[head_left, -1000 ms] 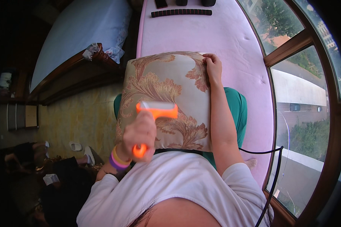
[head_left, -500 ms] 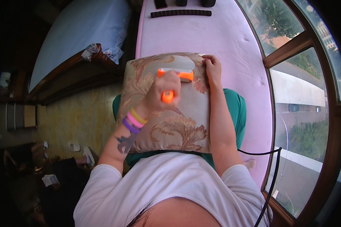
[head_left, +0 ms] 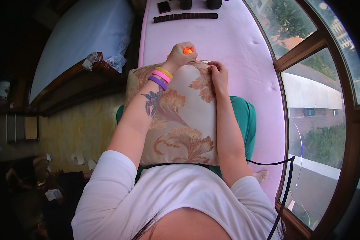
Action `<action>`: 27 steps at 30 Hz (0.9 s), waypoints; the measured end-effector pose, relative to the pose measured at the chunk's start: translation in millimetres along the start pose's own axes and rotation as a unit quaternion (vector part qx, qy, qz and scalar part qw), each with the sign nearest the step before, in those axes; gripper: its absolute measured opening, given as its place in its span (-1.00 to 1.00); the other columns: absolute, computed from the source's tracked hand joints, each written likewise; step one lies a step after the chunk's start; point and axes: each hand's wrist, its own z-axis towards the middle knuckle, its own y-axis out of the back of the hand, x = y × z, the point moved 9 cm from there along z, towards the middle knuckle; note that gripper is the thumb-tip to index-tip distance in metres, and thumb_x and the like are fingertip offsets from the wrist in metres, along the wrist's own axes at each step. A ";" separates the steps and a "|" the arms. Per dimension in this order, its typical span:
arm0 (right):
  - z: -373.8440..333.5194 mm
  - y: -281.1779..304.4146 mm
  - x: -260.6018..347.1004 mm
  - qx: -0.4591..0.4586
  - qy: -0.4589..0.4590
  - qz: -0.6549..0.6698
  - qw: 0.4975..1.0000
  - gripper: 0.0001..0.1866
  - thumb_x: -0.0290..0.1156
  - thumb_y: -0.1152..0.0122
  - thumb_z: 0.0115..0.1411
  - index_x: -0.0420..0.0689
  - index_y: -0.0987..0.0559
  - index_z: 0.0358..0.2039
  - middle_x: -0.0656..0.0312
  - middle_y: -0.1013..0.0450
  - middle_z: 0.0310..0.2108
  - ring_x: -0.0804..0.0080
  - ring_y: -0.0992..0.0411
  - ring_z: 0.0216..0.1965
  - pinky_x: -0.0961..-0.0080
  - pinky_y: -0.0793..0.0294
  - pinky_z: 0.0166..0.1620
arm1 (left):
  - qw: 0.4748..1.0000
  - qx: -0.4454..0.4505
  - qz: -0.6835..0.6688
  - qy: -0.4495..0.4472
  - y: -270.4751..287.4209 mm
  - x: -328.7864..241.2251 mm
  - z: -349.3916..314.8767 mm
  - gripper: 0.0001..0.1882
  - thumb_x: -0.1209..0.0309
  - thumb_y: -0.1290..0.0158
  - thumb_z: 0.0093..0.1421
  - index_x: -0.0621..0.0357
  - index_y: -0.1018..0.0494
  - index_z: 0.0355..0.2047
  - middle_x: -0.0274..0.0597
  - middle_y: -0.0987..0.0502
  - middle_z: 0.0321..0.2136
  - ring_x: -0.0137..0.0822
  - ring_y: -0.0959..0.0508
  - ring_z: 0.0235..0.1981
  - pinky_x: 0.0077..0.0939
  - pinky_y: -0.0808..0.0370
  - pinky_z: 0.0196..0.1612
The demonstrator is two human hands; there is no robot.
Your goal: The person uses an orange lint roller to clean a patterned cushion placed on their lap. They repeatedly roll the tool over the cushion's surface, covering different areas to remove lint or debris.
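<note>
The leaf-patterned cushion [head_left: 190, 118] lies on the green-trousered lap [head_left: 246, 120], seemingly propped within easy reach. At its far edge the left hand [head_left: 181, 55] clamps an orange tool handle [head_left: 187, 51]; the right hand [head_left: 219, 77] rests at the far right corner, likely steadying it, whether pinching I can't tell. Beyond, a ribbed black bar [head_left: 186, 17] lies on the pink mattress [head_left: 240, 44].
</note>
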 end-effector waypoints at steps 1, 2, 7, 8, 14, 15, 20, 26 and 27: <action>0.1 -0.5 -0.7 0.000 0.000 0.006 1.000 -0.77 -0.50 0.11 0.04 -0.19 -0.54 -0.36 0.20 -0.49 -0.48 0.50 -0.42 -0.43 0.58 -0.39 -0.29 | 1.000 -0.001 0.008 0.006 -1.1 0.5 0.8 -0.87 0.47 -0.09 -0.10 0.21 -0.35 -0.65 -0.35 -0.37 -0.64 -0.52 -0.34 -0.55 -0.62 -0.31 -0.43; 0.4 -1.4 -1.1 0.002 -0.003 0.010 1.000 -0.78 -0.51 0.11 0.04 -0.20 -0.53 -0.36 0.19 -0.48 -0.48 0.51 -0.42 -0.43 0.59 -0.39 -0.29 | 0.999 0.000 0.034 -0.025 -1.7 -5.7 -2.3 -0.87 0.47 -0.09 -0.11 0.21 -0.35 -0.66 -0.32 -0.37 -0.64 -0.47 -0.35 -0.53 -0.60 -0.32 -0.40; 3.2 3.6 -5.3 -0.002 -0.001 0.004 1.000 -0.78 -0.50 0.11 0.04 -0.19 -0.53 -0.37 0.19 -0.48 -0.49 0.50 -0.42 -0.43 0.58 -0.39 -0.29 | 0.988 0.029 0.110 -0.107 -17.4 -53.7 -46.8 -0.85 0.48 -0.12 -0.18 0.18 -0.34 -0.69 -0.23 -0.36 -0.62 -0.25 -0.38 -0.42 -0.47 -0.33 -0.28; 3.0 3.9 -5.1 -0.003 -0.001 -0.002 1.000 -0.78 -0.49 0.11 0.04 -0.19 -0.54 -0.37 0.20 -0.48 -0.49 0.50 -0.43 -0.43 0.58 -0.39 -0.29 | 0.986 0.030 0.100 -0.131 -19.9 -64.9 -58.7 -0.85 0.48 -0.12 -0.20 0.17 -0.34 -0.69 -0.23 -0.36 -0.61 -0.25 -0.38 -0.42 -0.45 -0.33 -0.28; 3.1 1.4 -2.5 -0.002 0.013 -0.006 1.000 -0.77 -0.48 0.10 0.04 -0.18 -0.54 -0.36 0.20 -0.49 -0.48 0.49 -0.43 -0.42 0.58 -0.39 -0.28 | 0.978 0.053 0.099 -0.175 -43.1 -147.2 -147.6 -0.83 0.49 -0.14 -0.27 0.10 -0.32 -0.72 -0.24 -0.33 -0.58 -0.20 -0.35 -0.37 -0.34 -0.28 -0.17; 2.8 1.6 -2.7 -0.001 0.010 -0.007 1.000 -0.77 -0.48 0.10 0.04 -0.18 -0.54 -0.36 0.20 -0.49 -0.48 0.49 -0.43 -0.42 0.58 -0.39 -0.28 | 0.980 0.065 0.089 -0.164 -47.5 -160.3 -162.5 -0.82 0.48 -0.14 -0.27 0.09 -0.32 -0.72 -0.25 -0.32 -0.59 -0.20 -0.34 -0.36 -0.33 -0.27 -0.17; 1.7 2.1 -2.0 -0.002 -0.001 -0.015 1.000 -0.76 -0.49 0.10 0.03 -0.18 -0.54 -0.35 0.21 -0.49 -0.48 0.49 -0.43 -0.42 0.58 -0.38 -0.28 | 0.978 0.133 0.014 -0.160 -55.0 -219.3 -216.6 -0.76 0.45 -0.19 -0.30 0.06 -0.29 -0.76 -0.32 -0.31 -0.64 -0.24 -0.34 -0.46 -0.30 -0.26 -0.25; 4.0 2.6 -2.1 0.004 0.006 -0.008 1.000 -0.76 -0.50 0.10 0.03 -0.20 -0.54 -0.35 0.20 -0.48 -0.49 0.51 -0.42 -0.42 0.58 -0.38 -0.28 | 0.941 0.225 -0.071 -0.245 -33.6 -253.9 -240.5 -0.65 0.13 -0.16 -0.09 0.06 -0.31 -0.73 -0.34 -0.36 -0.64 -0.28 -0.36 -0.56 -0.29 -0.38 -0.29; 3.2 1.4 -2.0 0.005 0.005 -0.004 1.000 -0.76 -0.50 0.10 0.03 -0.20 -0.54 -0.35 0.20 -0.48 -0.49 0.51 -0.42 -0.42 0.58 -0.38 -0.28 | 0.932 0.226 -0.105 -0.264 -28.4 -260.4 -245.1 -0.61 0.08 -0.13 -0.04 0.08 -0.32 -0.73 -0.34 -0.37 -0.64 -0.28 -0.37 -0.58 -0.29 -0.41 -0.30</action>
